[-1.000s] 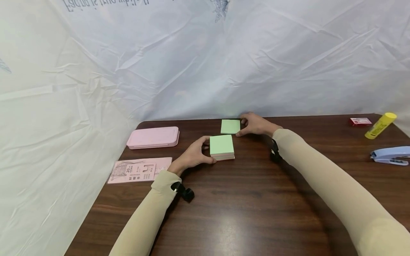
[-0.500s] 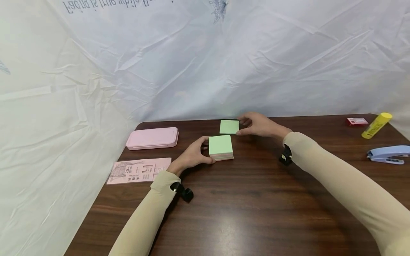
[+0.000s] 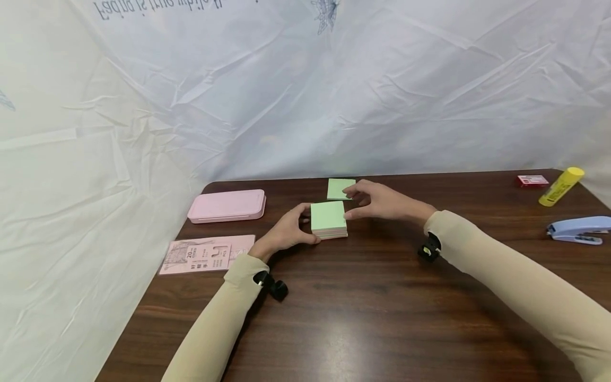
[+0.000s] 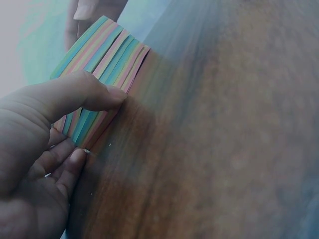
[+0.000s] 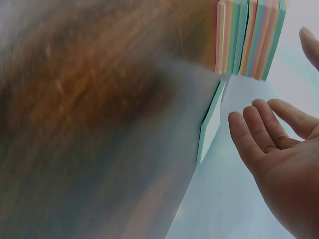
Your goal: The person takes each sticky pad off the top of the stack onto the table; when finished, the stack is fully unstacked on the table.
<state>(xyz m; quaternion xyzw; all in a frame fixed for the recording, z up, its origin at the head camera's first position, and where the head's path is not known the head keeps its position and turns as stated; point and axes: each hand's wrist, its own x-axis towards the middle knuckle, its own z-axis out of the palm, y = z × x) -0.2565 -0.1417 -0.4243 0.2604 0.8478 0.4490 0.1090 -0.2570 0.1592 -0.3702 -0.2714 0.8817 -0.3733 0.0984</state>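
Observation:
A stack of sticky note pads (image 3: 328, 215), pale green on top, stands on the dark wooden table, its sides striped pink, yellow, green and blue in both wrist views. My left hand (image 3: 286, 229) grips it from the left, thumb (image 4: 99, 94) along its near side and the other fingers curled at the left. A thinner green sticky note pad (image 3: 338, 188) lies flat behind the stack. My right hand (image 3: 382, 201) hovers at the stack's right edge, between the two. Its fingers (image 5: 259, 129) are loosely bent with nothing between them, apart from the thin pad in the right wrist view.
A pink case (image 3: 227, 206) and a flat pink printed packet (image 3: 205, 255) lie at the left. Toward the right are a light blue stapler (image 3: 577, 229), a yellow tube (image 3: 561, 187) and a small red box (image 3: 532, 181). White sheeting (image 3: 267, 106) hangs behind the table.
My right hand has come away from the thin pad's right edge and moved nearer to me, over to the stack's right side. My left hand stays on the stack.

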